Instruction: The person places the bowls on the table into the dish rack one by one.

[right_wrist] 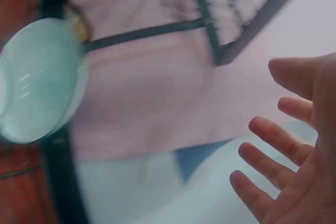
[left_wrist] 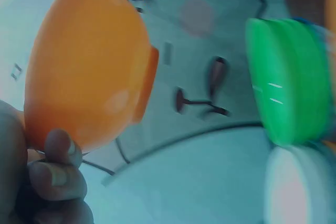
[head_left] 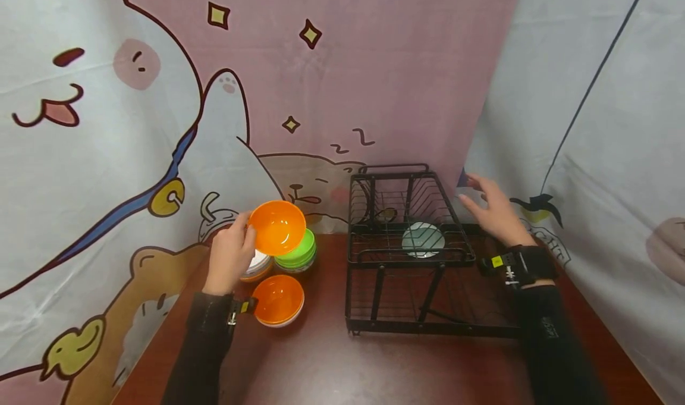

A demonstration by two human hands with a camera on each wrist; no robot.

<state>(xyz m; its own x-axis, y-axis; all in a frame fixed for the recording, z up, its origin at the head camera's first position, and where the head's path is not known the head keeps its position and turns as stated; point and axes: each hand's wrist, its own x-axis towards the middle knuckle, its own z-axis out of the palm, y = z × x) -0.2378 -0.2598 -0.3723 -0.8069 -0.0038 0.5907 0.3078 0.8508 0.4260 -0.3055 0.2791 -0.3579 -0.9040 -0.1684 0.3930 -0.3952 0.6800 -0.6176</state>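
Note:
My left hand [head_left: 230,253] pinches an orange bowl [head_left: 278,228] by its rim, thumb on one side and fingers on the other. The bowl is held tilted above the table, its inside facing the head camera; its outside and foot ring [left_wrist: 147,85] show in the left wrist view. Below it stand a stack of green bowls [head_left: 301,255] and a stack with a white bowl [head_left: 258,262] on top. Nearer the front is another orange bowl [head_left: 278,301] with a white one under it. My right hand [head_left: 497,212] is raised beside the rack, fingers spread, holding nothing.
A black two-tier wire dish rack [head_left: 412,327] stands on the brown table [head_left: 321,363]. A pale bowl [head_left: 423,240] is in the rack, seen through the upper wires. A printed cloth [head_left: 374,66] hangs close behind.

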